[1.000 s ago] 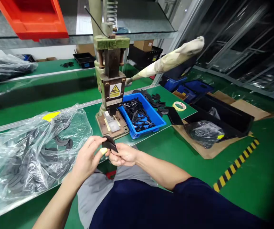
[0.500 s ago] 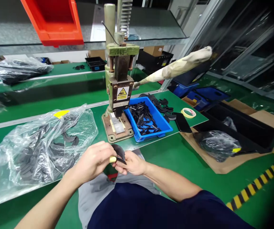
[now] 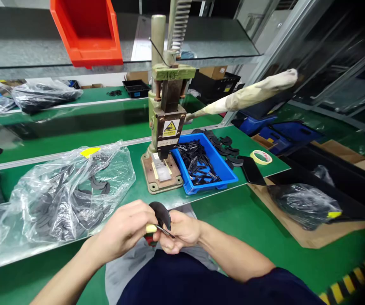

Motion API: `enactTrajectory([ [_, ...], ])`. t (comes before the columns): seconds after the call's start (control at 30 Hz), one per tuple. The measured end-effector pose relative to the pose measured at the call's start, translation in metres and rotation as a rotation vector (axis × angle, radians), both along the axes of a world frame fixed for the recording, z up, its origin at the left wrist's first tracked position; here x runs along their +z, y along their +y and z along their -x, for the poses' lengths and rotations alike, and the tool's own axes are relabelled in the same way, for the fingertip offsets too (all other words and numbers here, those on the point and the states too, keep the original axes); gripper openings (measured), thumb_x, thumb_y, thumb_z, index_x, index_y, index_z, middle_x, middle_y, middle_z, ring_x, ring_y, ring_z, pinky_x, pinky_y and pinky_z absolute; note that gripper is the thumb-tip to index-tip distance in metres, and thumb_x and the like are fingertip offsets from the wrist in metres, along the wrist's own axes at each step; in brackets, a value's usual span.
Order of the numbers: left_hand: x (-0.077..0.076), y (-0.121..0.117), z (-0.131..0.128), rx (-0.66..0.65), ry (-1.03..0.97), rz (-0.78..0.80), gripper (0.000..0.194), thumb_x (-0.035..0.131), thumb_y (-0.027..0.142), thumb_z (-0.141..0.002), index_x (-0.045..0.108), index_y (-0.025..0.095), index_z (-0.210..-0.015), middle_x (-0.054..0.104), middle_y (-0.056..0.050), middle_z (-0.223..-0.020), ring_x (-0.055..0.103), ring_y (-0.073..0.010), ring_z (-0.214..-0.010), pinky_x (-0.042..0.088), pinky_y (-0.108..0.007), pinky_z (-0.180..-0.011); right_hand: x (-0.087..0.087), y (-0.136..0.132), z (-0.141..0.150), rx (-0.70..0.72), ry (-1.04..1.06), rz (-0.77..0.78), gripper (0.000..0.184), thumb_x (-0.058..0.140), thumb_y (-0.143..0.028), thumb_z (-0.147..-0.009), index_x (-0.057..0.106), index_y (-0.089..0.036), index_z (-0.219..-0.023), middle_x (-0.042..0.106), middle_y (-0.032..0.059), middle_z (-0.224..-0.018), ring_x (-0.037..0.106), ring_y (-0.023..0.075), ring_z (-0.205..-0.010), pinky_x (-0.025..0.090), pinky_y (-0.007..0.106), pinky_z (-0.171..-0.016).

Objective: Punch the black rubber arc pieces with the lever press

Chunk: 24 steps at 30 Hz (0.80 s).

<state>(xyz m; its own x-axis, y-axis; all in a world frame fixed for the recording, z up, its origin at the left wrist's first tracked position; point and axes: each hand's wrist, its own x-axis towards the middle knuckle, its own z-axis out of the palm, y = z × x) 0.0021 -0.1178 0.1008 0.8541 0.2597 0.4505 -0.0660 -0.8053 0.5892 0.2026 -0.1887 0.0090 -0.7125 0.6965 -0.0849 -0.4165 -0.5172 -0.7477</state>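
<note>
In front of my body, just off the table's front edge, I hold a black crescent-shaped piece (image 3: 161,213) between both hands. The fingers of my left hand (image 3: 130,228) are closed on its left side; a pale yellow cover (image 3: 151,228) wraps one fingertip. A thin black strip (image 3: 166,232) juts out from that fingertip toward the right hand. My right hand (image 3: 184,231) pinches the piece from the right, its fingers curled underneath. Whether the strip is joined to the crescent is hidden. The hand press (image 3: 166,123) stands just beyond my hands.
A blue tray (image 3: 227,180) of small black parts sits right of the press, whose long wrapped lever (image 3: 249,93) reaches rightward. Left lies a clear plastic bag (image 3: 68,195) of dark curved pieces. Tape (image 3: 261,157), a black phone-like slab (image 3: 253,170) and a red bin (image 3: 96,57) are around.
The view has shifted, so the bench appears a little further right and lower. The crescent piece has turned in my fingers and shows more of its flat face; both hands keep hold.
</note>
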Motion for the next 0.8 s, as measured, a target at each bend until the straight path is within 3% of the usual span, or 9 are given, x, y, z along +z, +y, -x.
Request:
enactTrajectory([
  [0.1, -0.007, 0.000, 0.003, -0.025, -0.048, -0.020, 0.017, 0.048, 0.014, -0.098, 0.059, 0.018, -0.109, 0.069, -0.008, -0.093, 0.061, -0.0158, -0.084, 0.049, -0.028, -0.077, 0.013, -0.002, 0.001, -0.045, -0.082, -0.026, 0.058, 0.072, -0.068, -0.073, 0.059, -0.012, -0.084, 0.044, -0.0091, -0.049, 0.029, 0.0026, -0.034, 0.026, 0.021, -0.040],
  [0.2, -0.007, -0.004, 0.002, 0.032, -0.084, -0.025, 0.017, 0.049, 0.012, -0.097, 0.059, 0.018, -0.109, 0.068, -0.007, -0.088, 0.061, -0.0161, -0.081, 0.050, -0.028, -0.075, 0.028, -0.009, 0.002, -0.186, -0.221, -0.080, 0.055, 0.065, -0.068, -0.080, 0.057, -0.014, -0.081, 0.047, -0.0080, -0.052, 0.038, 0.0033, -0.039, 0.030, 0.019, -0.042],
  [0.37, 0.021, -0.023, -0.008, 0.109, -0.042, -0.060, 0.018, 0.048, 0.014, -0.097, 0.061, 0.019, -0.110, 0.069, -0.007, -0.087, 0.062, -0.0149, -0.075, 0.051, -0.026, -0.072, 0.046, -0.024, -0.008, -0.297, -0.403, -0.262, 0.050, 0.063, -0.059, -0.086, 0.059, -0.013, -0.067, 0.056, -0.0026, -0.057, 0.051, 0.0043, -0.050, 0.039, 0.018, -0.050],
  [0.43, 0.034, -0.027, -0.012, 0.083, -0.004, -0.040, 0.021, 0.046, 0.015, -0.099, 0.064, 0.020, -0.109, 0.070, -0.006, -0.087, 0.063, -0.0145, -0.075, 0.052, -0.025, -0.073, 0.046, -0.025, -0.012, -0.245, -0.365, -0.293, 0.048, 0.061, -0.057, -0.089, 0.060, -0.013, -0.069, 0.056, -0.0025, -0.056, 0.050, 0.0048, -0.048, 0.038, 0.019, -0.048],
  [0.5, 0.039, -0.025, -0.016, 0.057, 0.018, 0.000, 0.022, 0.047, 0.018, -0.099, 0.067, 0.022, -0.107, 0.071, -0.007, -0.089, 0.065, -0.0149, -0.078, 0.054, -0.025, -0.076, 0.042, -0.022, -0.014, -0.153, -0.192, -0.179, 0.042, 0.065, -0.054, -0.088, 0.060, -0.013, -0.076, 0.053, -0.0044, -0.053, 0.047, 0.0049, -0.044, 0.033, 0.020, -0.044],
  [0.57, 0.034, -0.020, -0.018, 0.162, -0.018, 0.055, 0.017, 0.055, 0.023, -0.096, 0.070, 0.022, -0.105, 0.072, -0.007, -0.092, 0.067, -0.0166, -0.084, 0.055, -0.027, -0.078, 0.035, -0.016, -0.013, -0.074, -0.008, -0.051, 0.043, 0.070, -0.056, -0.083, 0.057, -0.015, -0.082, 0.045, -0.0092, -0.048, 0.038, 0.0041, -0.038, 0.028, 0.020, -0.040],
  [0.67, 0.017, -0.008, -0.017, 0.455, -0.079, 0.259, 0.034, 0.070, 0.037, -0.087, 0.068, 0.021, -0.117, 0.072, -0.010, -0.107, 0.068, -0.0215, -0.096, 0.058, -0.033, -0.081, 0.026, -0.001, -0.007, -0.018, 0.086, -0.012, 0.049, 0.071, -0.063, -0.078, 0.050, -0.019, -0.083, 0.033, -0.0141, -0.045, 0.025, 0.0033, -0.033, 0.020, 0.020, -0.036],
  [0.73, 0.005, -0.001, -0.016, 0.515, -0.041, 0.508, 0.049, 0.073, 0.045, -0.082, 0.066, 0.019, -0.123, 0.072, -0.012, -0.111, 0.070, -0.0244, -0.099, 0.060, -0.036, -0.081, 0.020, 0.008, -0.004, 0.006, 0.092, -0.009, 0.050, 0.070, -0.065, -0.077, 0.048, -0.020, -0.083, 0.031, -0.0141, -0.046, 0.024, 0.0040, -0.034, 0.016, 0.019, -0.035],
  [0.8, -0.004, 0.004, -0.014, 0.498, 0.019, 0.748, 0.050, 0.074, 0.050, -0.079, 0.070, 0.017, -0.116, 0.075, -0.012, -0.103, 0.071, -0.0254, -0.094, 0.060, -0.036, -0.079, 0.015, 0.016, -0.002, 0.014, 0.076, -0.012, 0.053, 0.069, -0.068, -0.076, 0.048, -0.020, -0.082, 0.030, -0.0142, -0.045, 0.025, 0.0047, -0.034, 0.015, 0.019, -0.035],
])
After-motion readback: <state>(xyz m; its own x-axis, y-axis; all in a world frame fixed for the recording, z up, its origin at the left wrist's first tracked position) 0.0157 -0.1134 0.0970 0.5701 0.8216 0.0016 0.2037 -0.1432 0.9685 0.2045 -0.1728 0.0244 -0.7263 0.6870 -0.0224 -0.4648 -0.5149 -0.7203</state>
